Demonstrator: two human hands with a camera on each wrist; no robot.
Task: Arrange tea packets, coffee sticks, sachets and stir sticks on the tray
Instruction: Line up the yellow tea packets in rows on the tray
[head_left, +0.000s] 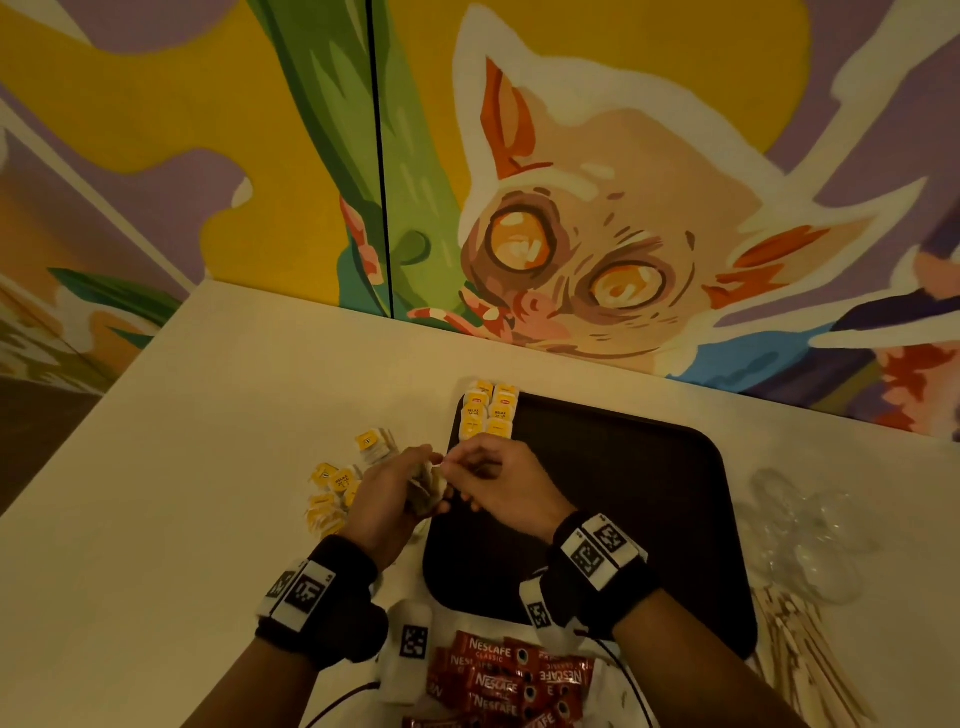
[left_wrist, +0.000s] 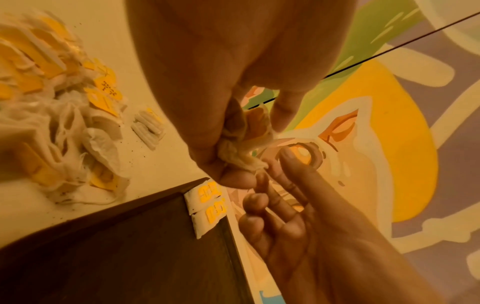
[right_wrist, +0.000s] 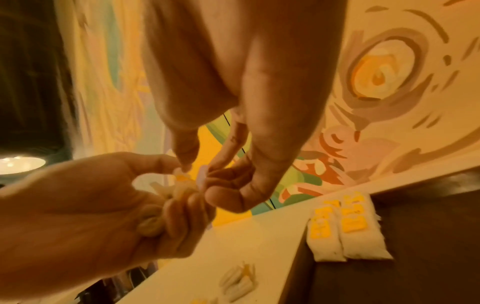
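Observation:
My left hand (head_left: 415, 486) grips a small bunch of tea packets (head_left: 430, 491) just off the left rim of the black tray (head_left: 623, 519). My right hand (head_left: 453, 470) meets it from the right, thumb and forefinger pinching the top of one packet (right_wrist: 201, 174) in the bunch (left_wrist: 241, 150). Two neat rows of yellow-tagged tea packets (head_left: 489, 410) lie at the tray's far left corner. A loose pile of tea packets (head_left: 337, 491) sits on the table left of my hands. Red coffee sticks (head_left: 501, 680) lie near me, and wooden stir sticks (head_left: 800, 660) lie to the right.
The white table (head_left: 234, 415) ends at a painted wall close behind the tray. Crumpled clear plastic (head_left: 802, 540) lies right of the tray, above the stir sticks. A few more tea packets (head_left: 371, 441) lie beyond the loose pile. Cables trail near my wrists.

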